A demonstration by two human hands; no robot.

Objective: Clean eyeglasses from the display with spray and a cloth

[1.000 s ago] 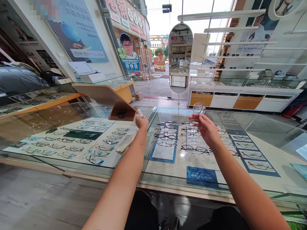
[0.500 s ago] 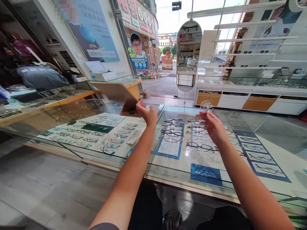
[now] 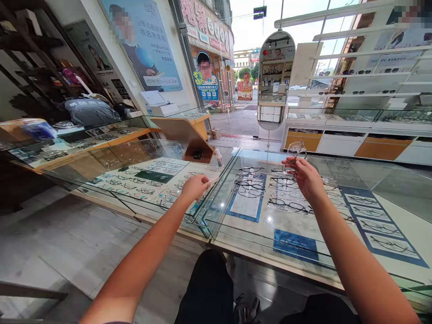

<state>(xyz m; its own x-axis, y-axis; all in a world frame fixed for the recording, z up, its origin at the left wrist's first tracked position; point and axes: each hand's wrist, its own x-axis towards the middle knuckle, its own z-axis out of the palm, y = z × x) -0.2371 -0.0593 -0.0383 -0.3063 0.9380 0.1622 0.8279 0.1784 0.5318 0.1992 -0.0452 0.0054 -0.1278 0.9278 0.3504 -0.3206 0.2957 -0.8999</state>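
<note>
My right hand point(image 3: 308, 176) pinches a thin-framed pair of glasses point(image 3: 297, 148) and holds it upright above the right glass case point(image 3: 249, 229). Over the left glass case, my left hand point(image 3: 195, 186) is closed on a pale, flat cloth or tissue point(image 3: 212, 182); its exact kind is hard to make out. A small spray bottle point(image 3: 219, 157) stands on the glass just beyond my left hand. Beneath the right hand, several dark-framed glasses point(image 3: 249, 185) lie in rows.
A brown stand point(image 3: 178, 132) rises behind the left case. An oval mirror point(image 3: 275, 78) stands beyond the counter. Rows of glasses point(image 3: 126, 180) lie inside the left case. A blue card point(image 3: 295, 245) lies near the right case's front edge.
My left hand has moved down and toward me from beside the stand, and a pale cloth or tissue now shows in its fingers. The spray bottle is uncovered. The right hand still holds the glasses.
</note>
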